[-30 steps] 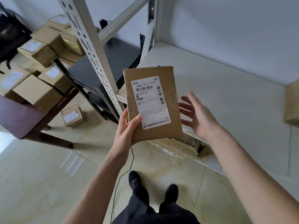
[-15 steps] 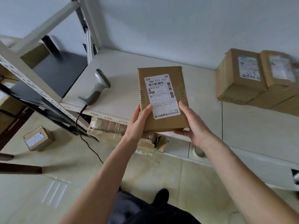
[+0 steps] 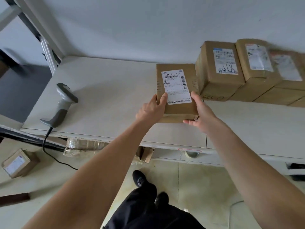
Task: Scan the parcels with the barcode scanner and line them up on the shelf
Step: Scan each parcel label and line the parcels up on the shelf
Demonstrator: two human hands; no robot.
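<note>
A flat brown parcel (image 3: pixel 176 90) with a white barcode label stands upright on the white shelf (image 3: pixel 107 96), close beside the leftmost box of a row of parcels (image 3: pixel 217 68). My left hand (image 3: pixel 151 109) grips its lower left edge, thumb on the label. My right hand (image 3: pixel 198 111) holds the lower right edge, fingers curled under the bottom corner. The grey barcode scanner (image 3: pixel 61 104) lies on the shelf's left part, its black cable hanging over the front edge.
Several brown boxes (image 3: pixel 264 68) line the shelf's back right against the wall. A small parcel (image 3: pixel 18 162) lies on the tiled floor at left. Crumpled packaging (image 3: pixel 82 146) sits under the shelf edge. A metal rack upright (image 3: pixel 47 53) rises at left.
Both hands carried the flat parcel rightward and away from me, down onto the shelf beside the row of boxes. The view swung right; the scanner stayed put.
</note>
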